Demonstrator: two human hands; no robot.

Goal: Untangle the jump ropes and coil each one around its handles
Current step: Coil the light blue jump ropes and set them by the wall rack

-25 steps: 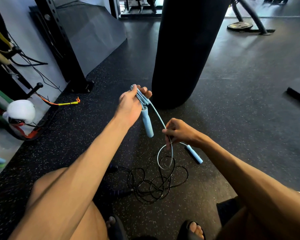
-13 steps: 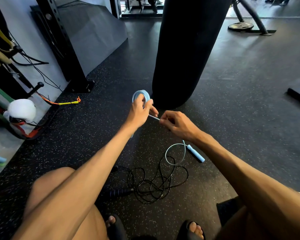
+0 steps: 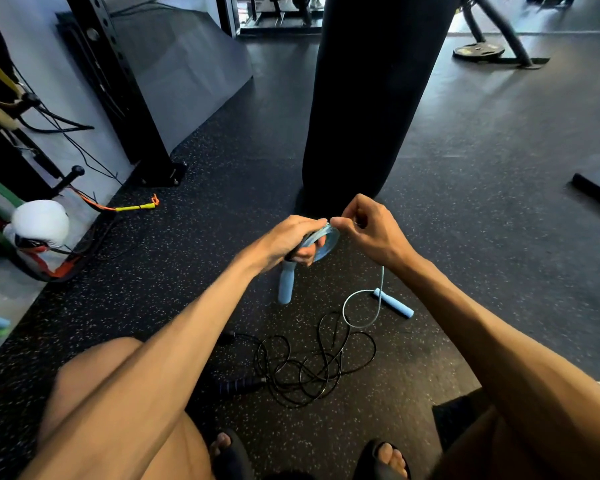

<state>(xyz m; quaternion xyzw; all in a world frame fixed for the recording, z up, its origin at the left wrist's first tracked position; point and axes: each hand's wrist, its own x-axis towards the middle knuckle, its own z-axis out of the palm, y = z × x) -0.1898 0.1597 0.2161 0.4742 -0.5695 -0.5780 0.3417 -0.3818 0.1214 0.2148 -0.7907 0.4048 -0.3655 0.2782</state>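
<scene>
My left hand (image 3: 288, 239) grips one light blue handle (image 3: 286, 286), which hangs downward, with several turns of the blue rope coil (image 3: 326, 241) wound over the hand. My right hand (image 3: 367, 227) pinches the blue cord right at the coil's top. The free cord (image 3: 381, 289) drops from that hand in a loop to the second blue handle (image 3: 393, 303) lying on the floor. Below my hands, a black jump rope (image 3: 312, 365) lies in a loose tangle with a black ribbed handle (image 3: 238, 386) at its left.
A black punching bag (image 3: 371, 98) hangs just beyond my hands. A rack post (image 3: 118, 81) and white boxing glove (image 3: 40, 225) stand at the left, with an orange-yellow cord (image 3: 132, 206) on the floor. My knees and sandalled feet (image 3: 388, 459) fill the lower view.
My right hand has risen from the cord below the coil up to its top, laying on another turn. The free blue loop on the floor has shortened.
</scene>
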